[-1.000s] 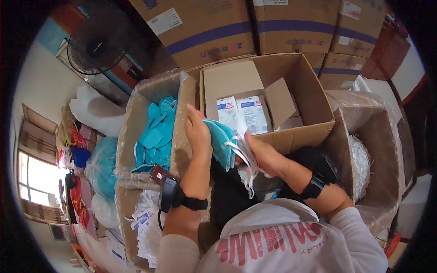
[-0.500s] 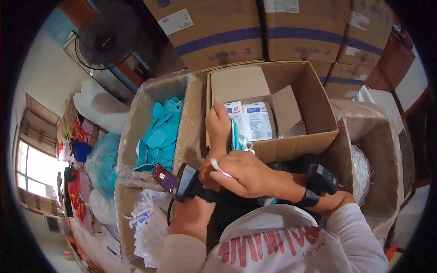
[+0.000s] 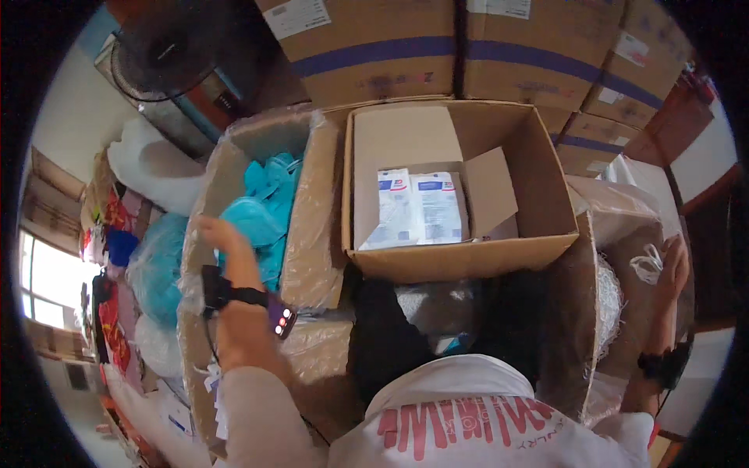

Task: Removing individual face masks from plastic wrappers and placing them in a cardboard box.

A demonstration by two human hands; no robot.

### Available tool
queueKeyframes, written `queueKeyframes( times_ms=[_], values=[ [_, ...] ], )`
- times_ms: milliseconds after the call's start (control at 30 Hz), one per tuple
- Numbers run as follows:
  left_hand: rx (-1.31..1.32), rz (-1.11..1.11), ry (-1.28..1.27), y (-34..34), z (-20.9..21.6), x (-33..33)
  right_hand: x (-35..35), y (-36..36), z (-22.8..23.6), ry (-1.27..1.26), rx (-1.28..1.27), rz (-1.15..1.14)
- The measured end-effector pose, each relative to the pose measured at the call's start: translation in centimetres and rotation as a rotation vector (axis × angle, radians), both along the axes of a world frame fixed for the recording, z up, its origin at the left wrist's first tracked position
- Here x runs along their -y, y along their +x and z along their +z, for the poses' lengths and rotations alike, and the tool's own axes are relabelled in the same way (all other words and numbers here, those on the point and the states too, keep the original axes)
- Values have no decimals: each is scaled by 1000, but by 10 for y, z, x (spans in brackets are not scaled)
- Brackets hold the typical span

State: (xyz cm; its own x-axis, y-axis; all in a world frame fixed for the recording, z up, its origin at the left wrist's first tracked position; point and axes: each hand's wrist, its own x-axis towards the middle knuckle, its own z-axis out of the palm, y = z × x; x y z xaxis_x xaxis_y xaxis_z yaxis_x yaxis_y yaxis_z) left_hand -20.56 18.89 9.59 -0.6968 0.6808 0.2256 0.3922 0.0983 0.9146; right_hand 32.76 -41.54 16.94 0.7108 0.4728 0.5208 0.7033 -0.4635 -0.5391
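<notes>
My left hand (image 3: 232, 248) is over the left carton, its fingers stretched out and slightly blurred. Beside its fingers lies a cup-shaped teal face mask (image 3: 253, 222), on a heap of teal masks (image 3: 273, 183). Far to the right, my right hand (image 3: 672, 269) reaches over the right carton with its fingers extended. A loop of white elastic cord (image 3: 646, 264) shows just left of those fingers, apparently loose from them. Between my hands, two white packets (image 3: 438, 207) with blue and red print stand in the middle carton (image 3: 468, 261).
The right carton (image 3: 589, 312) is plastic-lined and holds a tangle of white cords (image 3: 608, 300). Plastic wrappers (image 3: 214, 402) are in the lower left carton. Large sealed cartons (image 3: 374, 62) are stacked behind. A fan (image 3: 160, 58) stands at the back left, near a teal-filled bag (image 3: 160, 269).
My hands were together in front of the middle carton, with a teal mask and white strap. They have moved apart, left hand to the mask heap, right hand to the cord carton.
</notes>
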Motion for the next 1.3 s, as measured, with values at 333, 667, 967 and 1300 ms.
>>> queueKeyframes(
  times_ms=[333, 667, 967, 1300],
  values=[
    [-487, -605, 278, 81, 10, -34, 19, 5, -88, -442, -369, -143],
    [-760, -1655, -89, 228, -63, 185, -330, -159, -163, -175, -853, 615],
    [-397, -1256, -182, 184, -94, 154, -375, -207, -197, 43, -881, 542],
    [-242, -1219, -327, 175, -109, 154, -380, -214, -204, 21, -597, 455]
  ],
)
